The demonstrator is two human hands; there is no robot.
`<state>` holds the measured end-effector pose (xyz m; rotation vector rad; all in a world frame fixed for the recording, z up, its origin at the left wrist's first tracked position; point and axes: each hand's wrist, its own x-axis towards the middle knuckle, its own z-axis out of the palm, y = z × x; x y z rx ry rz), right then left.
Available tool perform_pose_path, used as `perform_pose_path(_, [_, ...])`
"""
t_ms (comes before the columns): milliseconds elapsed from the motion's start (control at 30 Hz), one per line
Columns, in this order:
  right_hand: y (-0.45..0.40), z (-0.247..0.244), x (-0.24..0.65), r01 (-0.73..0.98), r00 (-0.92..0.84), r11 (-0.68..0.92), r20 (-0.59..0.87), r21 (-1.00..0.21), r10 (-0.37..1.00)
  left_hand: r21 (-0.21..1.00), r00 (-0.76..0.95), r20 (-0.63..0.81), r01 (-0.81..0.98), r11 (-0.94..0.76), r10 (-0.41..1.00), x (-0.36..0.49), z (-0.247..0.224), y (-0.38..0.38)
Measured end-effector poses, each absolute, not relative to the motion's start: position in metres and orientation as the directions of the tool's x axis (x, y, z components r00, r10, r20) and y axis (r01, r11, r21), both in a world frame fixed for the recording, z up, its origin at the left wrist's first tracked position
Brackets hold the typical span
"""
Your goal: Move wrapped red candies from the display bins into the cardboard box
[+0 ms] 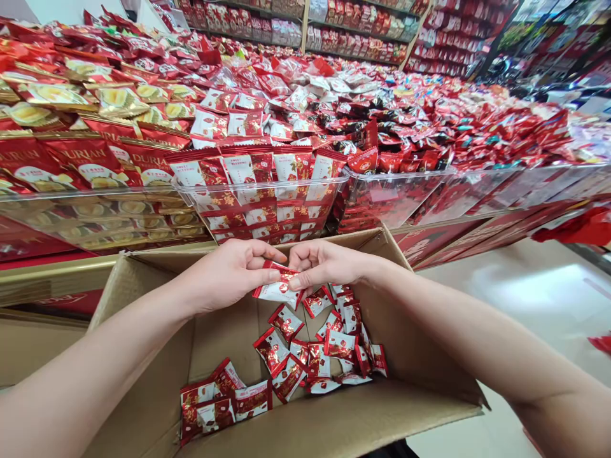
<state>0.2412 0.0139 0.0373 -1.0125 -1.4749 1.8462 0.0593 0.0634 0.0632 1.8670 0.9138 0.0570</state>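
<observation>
A red and white candy packet is pinched between both hands above an open cardboard box. My left hand grips its left end, thumb on top. On the other end, my right hand closes with thumb and curled fingers. Several like packets lie loose inside the box, a larger heap to the right and a smaller cluster at the near left. Just beyond the box, a clear bin holds upright rows of similar red and white packets.
Durian packets fill the bin on the left. Bins of red packets continue to the right, with heaps of wrapped sweets behind. Shelves of packaged goods line the back. Pale floor shows at the right.
</observation>
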Motion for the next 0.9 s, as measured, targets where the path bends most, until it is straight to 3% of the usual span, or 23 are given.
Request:
perform_pose_path(200, [0.013, 0.035, 0.24, -0.023, -0.51, -0.185, -0.148, -0.982, 0.847, 0.859, 0.768, -0.347, 0.491, -0.146, 0.538, 0.055, 0.066, 0.067])
perform_pose_path(433, [0.011, 0.032, 0.235, -0.003, -0.518, -0.227, -0.193, -0.974, 0.833, 0.861, 0.813, -0.386, 0.487, -0.146, 0.437, 0.051, 0.067, 0.069])
perform_pose_path(900, [0.014, 0.025, 0.237, 0.099, -0.577, -0.165, -0.192, -0.981, 0.794, 0.847, 0.865, -0.384, 0.469, -0.248, 0.323, 0.048, 0.072, 0.067])
